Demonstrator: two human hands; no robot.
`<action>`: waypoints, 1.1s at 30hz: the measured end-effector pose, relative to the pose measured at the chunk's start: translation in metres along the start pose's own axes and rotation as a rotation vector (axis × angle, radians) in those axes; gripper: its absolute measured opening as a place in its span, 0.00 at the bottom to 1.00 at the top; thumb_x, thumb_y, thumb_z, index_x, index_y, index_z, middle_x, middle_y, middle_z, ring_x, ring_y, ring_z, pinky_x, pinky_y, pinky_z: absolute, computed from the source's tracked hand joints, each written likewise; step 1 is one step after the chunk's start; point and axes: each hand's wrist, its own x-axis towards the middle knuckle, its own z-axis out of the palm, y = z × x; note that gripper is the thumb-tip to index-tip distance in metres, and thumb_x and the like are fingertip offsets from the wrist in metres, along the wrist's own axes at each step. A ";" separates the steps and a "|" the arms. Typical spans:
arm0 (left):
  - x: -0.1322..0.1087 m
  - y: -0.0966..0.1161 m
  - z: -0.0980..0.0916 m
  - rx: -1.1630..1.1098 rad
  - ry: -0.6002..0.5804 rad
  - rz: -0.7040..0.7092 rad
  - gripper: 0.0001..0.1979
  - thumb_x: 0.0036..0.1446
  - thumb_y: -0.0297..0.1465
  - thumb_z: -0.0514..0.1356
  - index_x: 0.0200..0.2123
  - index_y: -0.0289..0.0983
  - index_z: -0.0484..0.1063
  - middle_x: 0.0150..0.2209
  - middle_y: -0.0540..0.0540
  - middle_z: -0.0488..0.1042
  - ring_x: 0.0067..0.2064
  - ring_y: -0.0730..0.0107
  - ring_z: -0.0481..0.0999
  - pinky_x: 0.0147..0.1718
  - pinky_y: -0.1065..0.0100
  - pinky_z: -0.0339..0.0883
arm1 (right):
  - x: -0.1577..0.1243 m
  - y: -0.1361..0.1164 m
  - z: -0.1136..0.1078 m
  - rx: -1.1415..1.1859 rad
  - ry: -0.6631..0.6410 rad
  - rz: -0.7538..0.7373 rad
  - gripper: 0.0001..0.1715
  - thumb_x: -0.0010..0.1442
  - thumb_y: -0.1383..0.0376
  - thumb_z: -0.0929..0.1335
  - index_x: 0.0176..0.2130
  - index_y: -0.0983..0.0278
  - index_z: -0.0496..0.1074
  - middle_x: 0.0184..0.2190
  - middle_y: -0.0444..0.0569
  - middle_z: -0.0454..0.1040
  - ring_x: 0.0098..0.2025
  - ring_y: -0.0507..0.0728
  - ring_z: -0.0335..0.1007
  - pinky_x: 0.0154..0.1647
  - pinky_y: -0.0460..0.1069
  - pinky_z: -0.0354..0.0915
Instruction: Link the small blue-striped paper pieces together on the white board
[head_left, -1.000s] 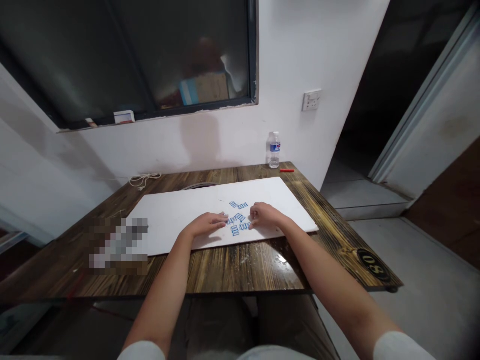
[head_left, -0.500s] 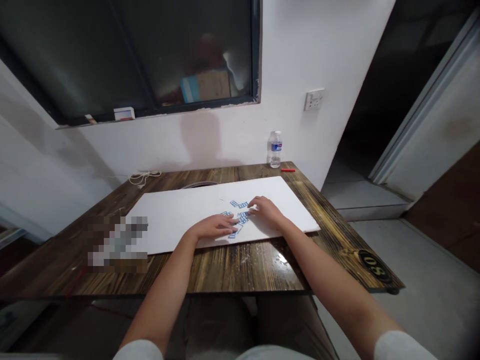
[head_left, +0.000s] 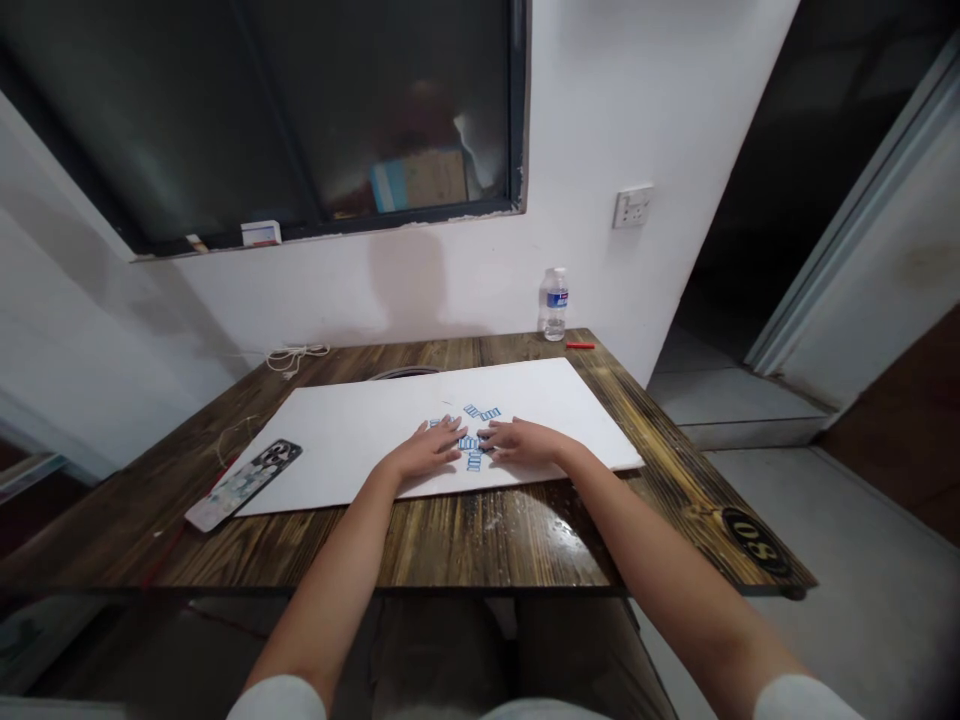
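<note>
Head view: small blue strips (head_left: pixel 474 460) in a loose cluster near the middle of the white board (head_left: pixel 337 445), long axes mixed. Nearest strip lengthwise, pointing toward the board's far edge; the next one just beyond it crosswise; far pair side by side, one slanted, one crosswise, clear of both hands. Left hand (head_left: pixel 424 450) flat on the board, fingers (head_left: pixel 450 425) spread and open, one more strip partly under them, no grip. Right hand (head_left: pixel 525 442) flat too, fingers together and extended, tips against the cluster, no grip. Beyond the board's far right corner, an upright water bottle (head_left: pixel 553 305) and a red stick (head_left: pixel 580 345); beside its near left corner, a phone (head_left: pixel 244 485) lying diagonally.
</note>
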 end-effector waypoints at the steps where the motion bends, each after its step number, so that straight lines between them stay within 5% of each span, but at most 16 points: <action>1: 0.001 0.004 0.001 0.001 -0.016 0.037 0.32 0.63 0.50 0.49 0.66 0.48 0.50 0.69 0.44 0.44 0.70 0.55 0.39 0.64 0.47 0.30 | 0.000 0.000 0.001 -0.020 0.022 -0.004 0.18 0.60 0.61 0.68 0.51 0.52 0.75 0.60 0.44 0.66 0.67 0.61 0.50 0.66 0.60 0.47; 7: 0.002 0.021 0.000 -0.005 -0.091 0.175 0.31 0.62 0.50 0.50 0.66 0.53 0.49 0.69 0.49 0.45 0.70 0.56 0.40 0.64 0.50 0.30 | 0.005 0.015 0.004 -0.136 0.219 -0.022 0.17 0.64 0.64 0.63 0.50 0.56 0.75 0.56 0.48 0.71 0.61 0.59 0.63 0.61 0.54 0.57; 11: 0.004 0.020 -0.002 0.003 -0.037 0.215 0.27 0.62 0.47 0.53 0.63 0.49 0.59 0.67 0.47 0.53 0.68 0.58 0.49 0.64 0.54 0.39 | 0.008 0.025 0.008 -0.191 0.360 0.081 0.20 0.66 0.62 0.62 0.55 0.59 0.71 0.59 0.51 0.68 0.63 0.61 0.59 0.62 0.57 0.54; 16: 0.006 0.018 -0.002 0.005 0.063 0.266 0.19 0.62 0.41 0.56 0.53 0.43 0.72 0.60 0.43 0.67 0.63 0.61 0.62 0.61 0.59 0.52 | 0.012 0.025 0.017 -0.260 0.306 0.196 0.27 0.66 0.56 0.62 0.62 0.57 0.61 0.66 0.54 0.55 0.69 0.65 0.44 0.64 0.68 0.44; 20: 0.007 0.016 -0.001 0.024 0.146 0.235 0.18 0.63 0.42 0.54 0.50 0.43 0.75 0.58 0.44 0.70 0.60 0.62 0.66 0.59 0.60 0.54 | 0.013 0.020 0.017 -0.254 0.273 0.162 0.23 0.67 0.55 0.61 0.59 0.56 0.65 0.63 0.53 0.61 0.66 0.64 0.50 0.62 0.69 0.44; 27: 0.012 0.004 0.010 0.084 0.198 0.059 0.29 0.63 0.49 0.49 0.63 0.43 0.61 0.65 0.43 0.58 0.66 0.56 0.54 0.62 0.56 0.47 | 0.008 0.006 0.005 -0.187 0.244 0.069 0.19 0.68 0.57 0.59 0.47 0.58 0.75 0.53 0.52 0.74 0.56 0.60 0.65 0.60 0.60 0.52; 33: 0.011 0.001 0.011 0.086 0.125 0.109 0.28 0.64 0.49 0.47 0.63 0.45 0.61 0.66 0.45 0.57 0.67 0.55 0.52 0.62 0.54 0.45 | 0.012 0.009 0.008 -0.108 0.306 0.041 0.20 0.68 0.58 0.59 0.45 0.59 0.77 0.48 0.50 0.77 0.52 0.58 0.69 0.55 0.52 0.60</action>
